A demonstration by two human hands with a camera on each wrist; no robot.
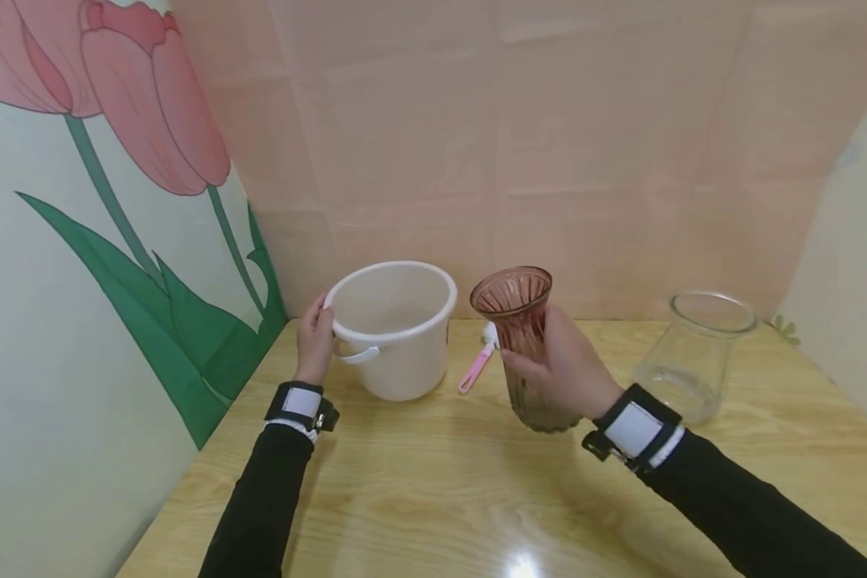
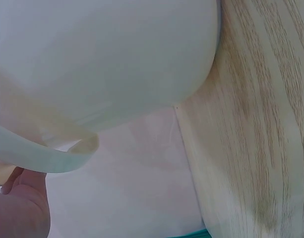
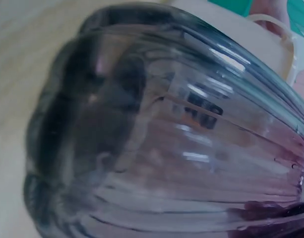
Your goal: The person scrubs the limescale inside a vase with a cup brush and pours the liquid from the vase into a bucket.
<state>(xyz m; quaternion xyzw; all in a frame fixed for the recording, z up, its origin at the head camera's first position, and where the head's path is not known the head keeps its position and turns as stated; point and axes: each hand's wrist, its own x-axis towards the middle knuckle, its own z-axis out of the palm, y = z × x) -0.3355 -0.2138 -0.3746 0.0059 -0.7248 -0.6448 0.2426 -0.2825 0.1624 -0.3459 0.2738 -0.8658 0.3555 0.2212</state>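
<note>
We begin at the right hand [image 1: 567, 365]: its fingers and thumb are wrapped around the narrow waist of the ribbed, rose-tinted glass vase [image 1: 522, 341], which leans slightly toward the white round plastic bucket [image 1: 397, 329]. From the head view we cannot tell whether the vase base rests on the light wooden tabletop [image 1: 433, 482] or is raised just above it. In the right wrist view the ribbed glass wall [image 3: 181, 148] fills nearly the whole frame, with the bucket's rim behind it.

The left hand [image 1: 315, 341] grips the bucket's rim on the side away from the vase, fingers curled over the edge, just above the drooping white bail handle [image 1: 361, 355]. The left wrist view shows the bucket wall [image 2: 117, 54] close up, with that handle [image 2: 42, 153] hanging beneath it.

Taking the bucket as our landmark: the vase stands just beside it. A pink-handled brush with a white head [image 1: 478, 361] lies on the table between bucket and vase, toward the back. A clear, wide-bodied glass vase [image 1: 694, 357] stands well apart, beyond the tinted vase.

We judge the step in hand to be steadying the bucket while bringing the tinted vase toward it. The next move calls for a firm grip on the smooth glass and for clearing the bucket's rim.
</note>
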